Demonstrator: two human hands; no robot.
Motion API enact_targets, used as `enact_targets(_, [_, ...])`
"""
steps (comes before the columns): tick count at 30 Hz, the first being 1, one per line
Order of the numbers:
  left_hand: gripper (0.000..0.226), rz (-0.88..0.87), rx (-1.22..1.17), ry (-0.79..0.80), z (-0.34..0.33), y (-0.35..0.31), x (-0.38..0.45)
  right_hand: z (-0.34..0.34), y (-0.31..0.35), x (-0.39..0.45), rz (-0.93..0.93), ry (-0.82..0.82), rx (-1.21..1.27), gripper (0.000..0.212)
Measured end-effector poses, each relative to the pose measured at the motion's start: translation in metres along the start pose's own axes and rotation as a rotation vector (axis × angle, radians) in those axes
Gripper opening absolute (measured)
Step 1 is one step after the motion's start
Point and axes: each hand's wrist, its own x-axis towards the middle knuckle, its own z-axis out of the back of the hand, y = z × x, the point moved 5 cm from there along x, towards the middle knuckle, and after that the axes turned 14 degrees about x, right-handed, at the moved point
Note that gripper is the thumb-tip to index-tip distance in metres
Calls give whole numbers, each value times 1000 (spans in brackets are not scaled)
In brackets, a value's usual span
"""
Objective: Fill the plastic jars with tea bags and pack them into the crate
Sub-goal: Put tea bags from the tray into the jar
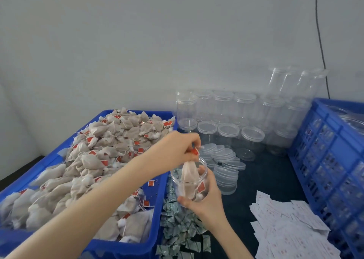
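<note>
My right hand grips a clear plastic jar from the right side, holding it upright above the table. My left hand is just above the jar's mouth and pinches a beige tea bag by its top, where a red tag shows. The bag hangs halfway into the jar. One more tea bag with a red tag lies inside the jar. On the left, a blue tray is heaped with tea bags. The blue crate stands at the right.
Empty clear jars with lids stand in rows along the wall. Loose clear lids are stacked behind the held jar. Small silver-green packets lie beside the tray. White paper slips are spread at the front right. A black cable runs down the wall.
</note>
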Motion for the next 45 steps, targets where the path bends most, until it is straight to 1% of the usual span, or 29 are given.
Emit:
enact_targets(2, [31,3,39,104,-15,-6,0,5,3,0,19,-7,-15,77])
enact_targets(4, [32,-14,84,108,-14,-9,2,11,4,-2,22,-19,-18,76])
enact_targets(7, [16,-42,64,66,-1,-10,6,18,4,-5,16,-49,-2,85])
enact_targets(9, [5,-48,51,65,3,-11,9,23,5,-6,26,-72,-7,86])
enact_targets(11, [9,-72,61,97,-2,-17,10,25,7,-7,47,-93,-18,84])
enact_targets(14, [16,-143,111,193,-22,-31,12,26,10,-7,67,-110,-31,81])
enact_targets(16, [18,-194,167,264,-35,-40,14,29,10,-8,68,-128,-37,89])
enact_targets(18, [19,-212,147,319,-43,-42,18,33,8,-8,67,-155,-57,95])
enact_targets(20, [20,-233,152,358,-47,-44,23,38,7,-9,69,-181,-71,97])
enact_targets(23, [17,-308,306,374,-56,-53,29,43,5,-11,73,-194,-70,93])
enact_targets(26, [16,-322,499,319,-57,-64,33,48,5,-12,67,-217,-51,91])
enact_targets(28, [21,-311,524,276,-54,-67,37,53,7,-13,67,-237,-50,92])
enact_targets(31, [28,-253,419,168,-45,-66,42,63,9,-12,73,-267,-39,89])
enact_targets(35, [26,-118,237,-114,-32,-48,42,82,7,-15,66,-326,-43,89])
enact_targets(36, [25,-69,236,-134,-35,-41,44,87,6,-15,66,-346,-44,91])
enact_targets(37, [24,-26,277,-93,-41,-34,45,93,4,-16,66,-367,-42,92])
enact_targets(39, [23,9,405,112,-68,-24,47,102,1,-17,61,-409,-30,92])
enact_targets(40, [24,-3,437,223,-83,-22,45,104,0,-17,59,-419,-24,90])
enact_targets(42, [23,-44,402,410,-111,-18,41,105,-1,-17,64,-418,-32,86])
enact_targets(43, [23,-63,393,481,-125,-17,39,104,-1,-17,69,-420,-38,85])
enact_targets(45, [29,-110,475,584,-150,-16,35,103,-2,-16,68,-429,-29,82])
